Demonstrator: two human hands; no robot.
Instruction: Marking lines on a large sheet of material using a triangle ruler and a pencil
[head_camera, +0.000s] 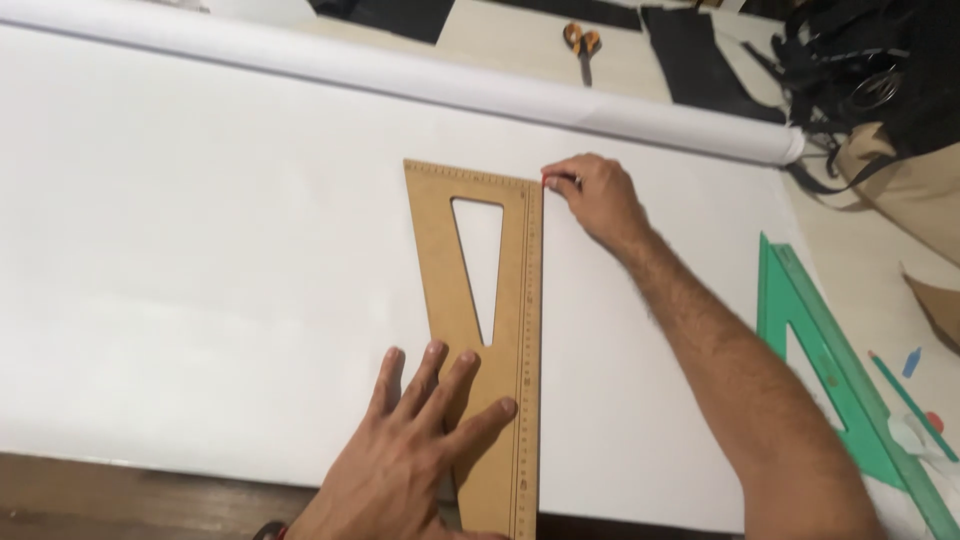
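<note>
A person's two bare hands work on a wide sheet of white paper (200, 270) unrolled across a table. The left hand (420, 440) lies flat with fingers spread, pressing down the lower end of a long brown triangular ruler (500, 300) that has a triangular cut-out and a scale along its straight right edge. The right hand (590, 195) is closed narrowly around a small marking tool (552, 181) (only a reddish tip shows, so its kind is unclear), held at the ruler's top right corner. The ruler looks thin, stiff and light, likely to slide on smooth paper unless pinned flat; its broad face is the natural place to press. The paper looks thin and easily creased. The rest of the paper sits as a roll (500, 90) along the far edge. Beyond it lie orange-handled scissors (582, 42) and dark fabric pieces (700, 60). A green set square (850, 400) rests to the right, near the right forearm, with small blue and red items beside it.
</note>
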